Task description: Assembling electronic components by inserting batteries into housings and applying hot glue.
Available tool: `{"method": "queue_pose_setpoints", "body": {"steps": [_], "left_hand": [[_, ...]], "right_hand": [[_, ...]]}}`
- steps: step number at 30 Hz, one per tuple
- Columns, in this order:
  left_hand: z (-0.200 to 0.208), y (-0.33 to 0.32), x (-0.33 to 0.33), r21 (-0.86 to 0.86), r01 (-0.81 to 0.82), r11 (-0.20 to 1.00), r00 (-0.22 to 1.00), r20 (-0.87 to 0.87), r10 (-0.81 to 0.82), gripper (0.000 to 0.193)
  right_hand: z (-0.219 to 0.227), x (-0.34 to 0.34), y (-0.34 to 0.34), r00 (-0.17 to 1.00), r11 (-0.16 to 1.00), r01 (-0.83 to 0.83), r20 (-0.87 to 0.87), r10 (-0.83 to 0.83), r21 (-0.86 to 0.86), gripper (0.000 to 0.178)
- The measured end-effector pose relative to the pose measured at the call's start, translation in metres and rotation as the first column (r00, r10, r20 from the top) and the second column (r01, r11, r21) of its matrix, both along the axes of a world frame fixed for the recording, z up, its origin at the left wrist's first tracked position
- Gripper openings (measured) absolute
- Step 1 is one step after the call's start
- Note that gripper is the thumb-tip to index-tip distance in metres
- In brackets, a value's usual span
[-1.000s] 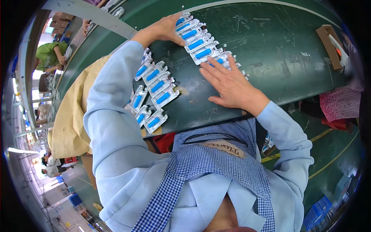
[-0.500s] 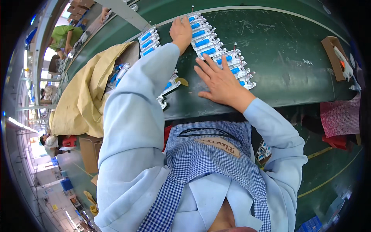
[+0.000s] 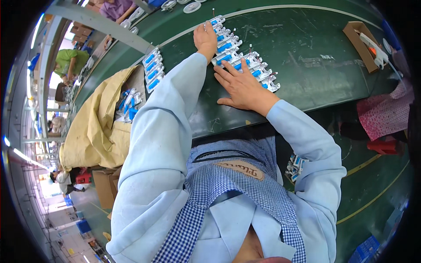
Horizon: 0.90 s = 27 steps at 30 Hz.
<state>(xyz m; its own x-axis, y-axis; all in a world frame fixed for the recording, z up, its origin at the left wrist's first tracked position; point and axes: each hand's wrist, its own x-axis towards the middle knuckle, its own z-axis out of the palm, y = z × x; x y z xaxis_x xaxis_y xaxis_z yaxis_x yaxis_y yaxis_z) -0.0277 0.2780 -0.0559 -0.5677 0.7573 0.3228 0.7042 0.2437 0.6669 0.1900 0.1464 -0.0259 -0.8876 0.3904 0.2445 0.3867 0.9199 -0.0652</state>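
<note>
A slanting row of white plastic housings [image 3: 226, 47], each with a blue cylinder and thin wires, lies on the green table. My left hand [image 3: 205, 40] rests against the left side of its far end, fingers close together and slightly bent, gripping nothing that I can see. My right hand [image 3: 243, 87] lies palm down at the near side, fingers spread, with fingertips touching the housings. Part of the row is hidden beneath those fingers. Left of my left forearm, a second short row of similar housings [image 3: 153, 70] sits by the table's edge.
A yellow cloth sack [image 3: 94, 118] at the left holds more blue-and-white parts [image 3: 129, 105]. At the right end of the green table [image 3: 302, 74] stands an open cardboard box [image 3: 360, 46]. A metal post [image 3: 109, 28] crosses the far left. Co-workers sit beyond.
The near housings have closed up toward the far ones, making a straighter row, with my right hand shifted along. Housings seen beside my left forearm are no longer visible there. The view has shifted.
</note>
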Motion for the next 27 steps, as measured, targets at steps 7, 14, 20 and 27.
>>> {"method": "queue_pose_setpoints", "body": {"steps": [7, 14, 20, 27], "left_hand": [[-0.010, 0.065, 0.052, 0.016, 0.101, 0.995, 0.994, -0.051, -0.100, 0.058], [-0.008, 0.123, 0.184, 0.134, 0.204, 0.970, 0.979, -0.041, -0.200, 0.055], [-0.006, 0.170, 0.273, 0.131, 0.255, 0.958, 0.967, -0.029, -0.254, 0.051], [0.012, 0.206, 0.315, 0.089, 0.379, 0.921, 0.918, 0.090, -0.386, 0.056]], "right_hand": [[0.003, 0.048, 0.030, 0.996, 0.995, 0.089, 0.005, -0.089, 0.041, 0.076], [0.005, 0.139, 0.079, 0.977, 0.979, 0.202, 0.068, -0.202, -0.001, 0.074], [0.002, 0.209, 0.118, 0.974, 0.974, 0.219, 0.053, -0.222, 0.055, 0.071], [0.007, 0.215, 0.126, 0.993, 0.992, 0.121, -0.005, -0.121, 0.041, 0.065]]}}
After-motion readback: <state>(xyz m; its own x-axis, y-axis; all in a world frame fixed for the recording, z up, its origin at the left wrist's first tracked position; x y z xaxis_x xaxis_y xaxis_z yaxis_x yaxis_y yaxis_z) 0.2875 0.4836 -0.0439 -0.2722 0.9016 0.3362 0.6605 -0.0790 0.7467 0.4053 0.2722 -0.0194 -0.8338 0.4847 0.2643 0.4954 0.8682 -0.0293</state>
